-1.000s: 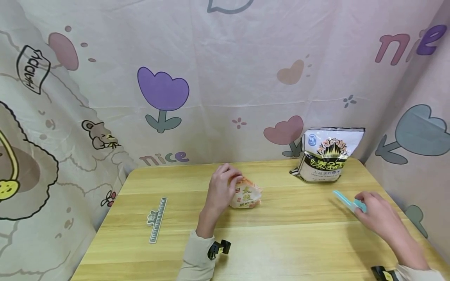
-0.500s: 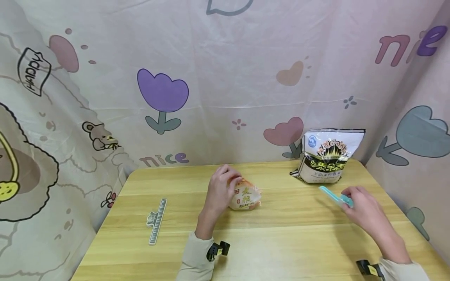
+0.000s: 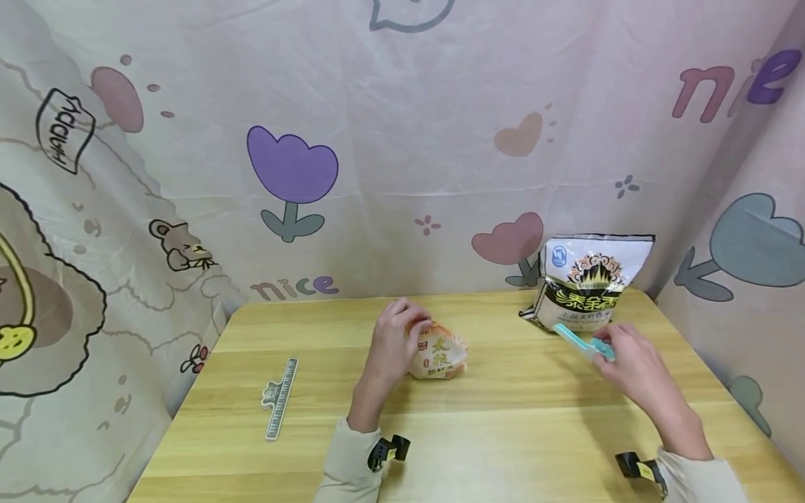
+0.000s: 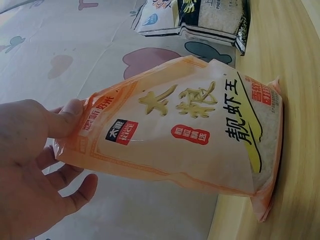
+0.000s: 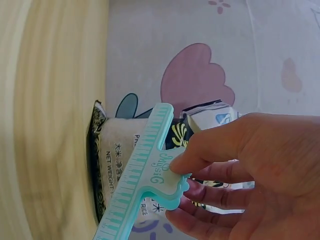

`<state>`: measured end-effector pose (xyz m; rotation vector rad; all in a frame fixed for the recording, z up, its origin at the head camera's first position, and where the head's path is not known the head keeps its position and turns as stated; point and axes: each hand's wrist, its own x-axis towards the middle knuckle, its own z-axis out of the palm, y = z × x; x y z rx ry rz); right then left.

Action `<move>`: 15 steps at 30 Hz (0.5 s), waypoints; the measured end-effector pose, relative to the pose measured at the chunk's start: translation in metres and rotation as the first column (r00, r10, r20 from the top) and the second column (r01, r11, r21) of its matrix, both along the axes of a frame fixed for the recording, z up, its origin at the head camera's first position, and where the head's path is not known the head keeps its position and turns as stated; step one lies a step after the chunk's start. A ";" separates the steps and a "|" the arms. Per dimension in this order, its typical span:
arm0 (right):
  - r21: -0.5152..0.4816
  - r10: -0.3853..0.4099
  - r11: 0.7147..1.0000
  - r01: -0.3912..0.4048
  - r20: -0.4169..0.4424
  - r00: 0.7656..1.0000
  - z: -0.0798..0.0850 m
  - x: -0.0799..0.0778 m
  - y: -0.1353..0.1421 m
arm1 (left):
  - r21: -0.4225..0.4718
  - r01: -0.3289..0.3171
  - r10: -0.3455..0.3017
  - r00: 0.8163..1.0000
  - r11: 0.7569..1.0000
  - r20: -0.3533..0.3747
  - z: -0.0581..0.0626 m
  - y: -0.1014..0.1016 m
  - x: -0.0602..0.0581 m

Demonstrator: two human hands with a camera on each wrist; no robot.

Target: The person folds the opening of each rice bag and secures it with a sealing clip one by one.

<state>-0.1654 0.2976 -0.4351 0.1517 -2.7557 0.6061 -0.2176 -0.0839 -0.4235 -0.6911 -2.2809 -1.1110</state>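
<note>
Left hand [image 3: 393, 342], yours: forearm rising from the counter's near side, wrist bent over, fingers pinching the top edge of an orange rice bag [image 4: 185, 130], thumb on the printed face, the lower fingers loosely curled below. Orange rice bag: standing on its base around the middle of the counter [image 3: 490, 447], towards the back edge, gold lettering facing you.

Right hand [image 3: 638, 363], yours: reaching in over the counter's right side, arm angled inward, palm down, raised above its shadow. Its fingers grip a turquoise clip [image 5: 136, 175] by the handle, thumb on the lettered plate; the piano-key bar points away to your left.

White-and-black rice bag [image 3: 585, 279]: one, upright at the counter's back right corner, just beyond the turquoise clip; you cannot tell whether the two touch.

Grey clip [image 3: 282, 398]: one, flat near the counter's left edge, well apart from both hands.

Patterned cloth [image 3: 390, 140]: hanging behind the counter's back edge, printed with tulips and hearts.
</note>
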 end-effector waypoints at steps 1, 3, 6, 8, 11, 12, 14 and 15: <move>-0.006 0.003 1.000 -0.003 0.006 1.000 0.000 0.000 -0.001 | 0.000 0.003 -0.003 1.000 1.000 0.002 -0.001 0.000 0.000; -0.012 0.009 1.000 -0.009 0.008 1.000 -0.001 -0.002 -0.003 | 0.002 0.009 -0.009 1.000 1.000 0.009 -0.001 0.001 0.000; -0.019 0.027 0.999 -0.027 -0.001 1.000 0.002 -0.005 -0.007 | 0.010 0.013 -0.013 1.000 1.000 0.011 -0.002 0.002 0.000; -0.024 0.041 0.999 -0.041 -0.009 0.999 0.005 -0.009 -0.011 | 0.014 0.010 -0.010 1.000 1.000 0.013 -0.002 0.002 0.000; -0.028 0.060 0.998 -0.061 -0.021 0.998 0.009 -0.014 -0.017 | 0.019 0.007 -0.008 1.000 1.000 0.015 -0.001 0.002 -0.001; -0.034 0.065 0.997 -0.065 -0.015 0.998 0.011 -0.016 -0.019 | 0.019 0.006 -0.006 1.000 1.000 0.017 -0.001 0.002 -0.002; -0.041 0.075 0.996 -0.075 -0.009 0.997 0.014 -0.018 -0.024 | 0.015 0.008 -0.008 1.000 1.000 0.020 -0.002 0.001 -0.002; -0.043 0.081 0.996 -0.081 -0.005 0.997 0.015 -0.019 -0.026 | 0.014 0.011 -0.011 1.000 1.000 0.023 -0.002 0.001 -0.002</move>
